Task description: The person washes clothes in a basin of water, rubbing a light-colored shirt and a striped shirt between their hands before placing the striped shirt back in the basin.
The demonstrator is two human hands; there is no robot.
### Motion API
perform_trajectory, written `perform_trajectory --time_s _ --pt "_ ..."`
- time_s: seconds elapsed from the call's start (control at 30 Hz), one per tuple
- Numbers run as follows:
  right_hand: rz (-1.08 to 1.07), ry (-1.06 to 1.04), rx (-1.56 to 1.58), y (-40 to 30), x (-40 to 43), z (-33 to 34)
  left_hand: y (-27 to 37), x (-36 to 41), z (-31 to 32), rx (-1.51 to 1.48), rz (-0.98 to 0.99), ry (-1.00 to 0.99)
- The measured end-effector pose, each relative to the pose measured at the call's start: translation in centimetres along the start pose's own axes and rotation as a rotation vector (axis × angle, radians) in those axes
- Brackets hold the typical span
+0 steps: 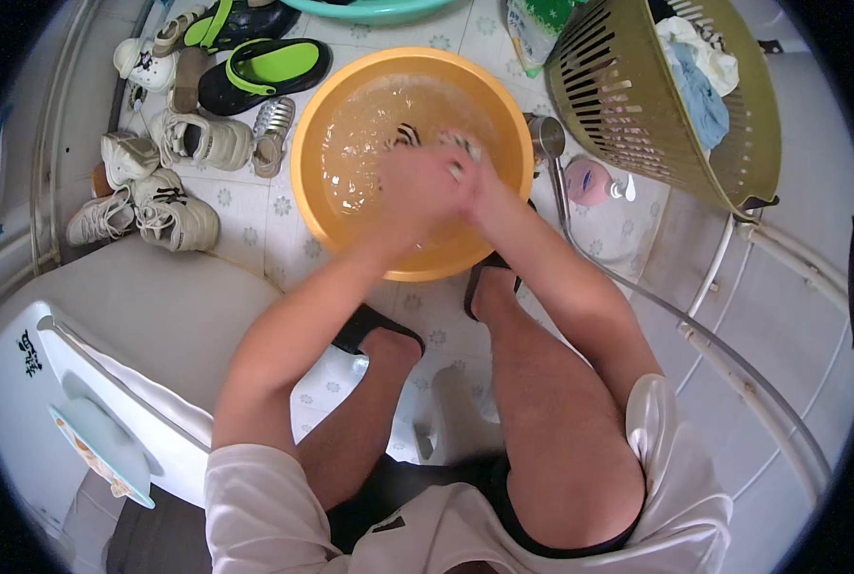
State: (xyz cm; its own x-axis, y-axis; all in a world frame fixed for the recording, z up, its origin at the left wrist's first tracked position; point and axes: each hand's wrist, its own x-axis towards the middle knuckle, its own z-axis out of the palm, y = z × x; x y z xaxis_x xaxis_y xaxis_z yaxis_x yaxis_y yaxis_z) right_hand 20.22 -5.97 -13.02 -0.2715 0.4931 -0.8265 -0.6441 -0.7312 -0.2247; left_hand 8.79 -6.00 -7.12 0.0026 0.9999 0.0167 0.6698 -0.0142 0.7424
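Observation:
An orange plastic basin (303, 179) holding cloudy, bubbly water stands on the floor in front of my feet. Over the water my left hand (421, 185) and my right hand (479, 183) press together, blurred by motion. Between them they grip a wet light fabric piece with dark stripes (463, 141). More of its black stripes (407, 134) show at the water, left of my fingers. Most of the fabric is hidden by the hands and the cloudy water.
Several shoes (201, 140) and black-and-green clogs (265, 72) line the left. At right are a shower head (546, 136) with its hose (656, 298), a pink pump bottle (589, 181) and a laundry basket (613, 107) of clothes. A turquoise basin (369, 10) and green-white bag (534, 32) sit behind.

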Motion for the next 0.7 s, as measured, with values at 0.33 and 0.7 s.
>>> perform_trajectory --time_s 0.33,0.7 --pt "-0.072 0.034 0.117 2.1 -0.4 3.9 -2.9 1.1 0.4 0.082 -0.074 -0.044" --pt "-0.069 0.114 0.011 0.9 -1.3 2.7 -0.7 0.3 -0.3 -0.053 -0.152 -0.026"
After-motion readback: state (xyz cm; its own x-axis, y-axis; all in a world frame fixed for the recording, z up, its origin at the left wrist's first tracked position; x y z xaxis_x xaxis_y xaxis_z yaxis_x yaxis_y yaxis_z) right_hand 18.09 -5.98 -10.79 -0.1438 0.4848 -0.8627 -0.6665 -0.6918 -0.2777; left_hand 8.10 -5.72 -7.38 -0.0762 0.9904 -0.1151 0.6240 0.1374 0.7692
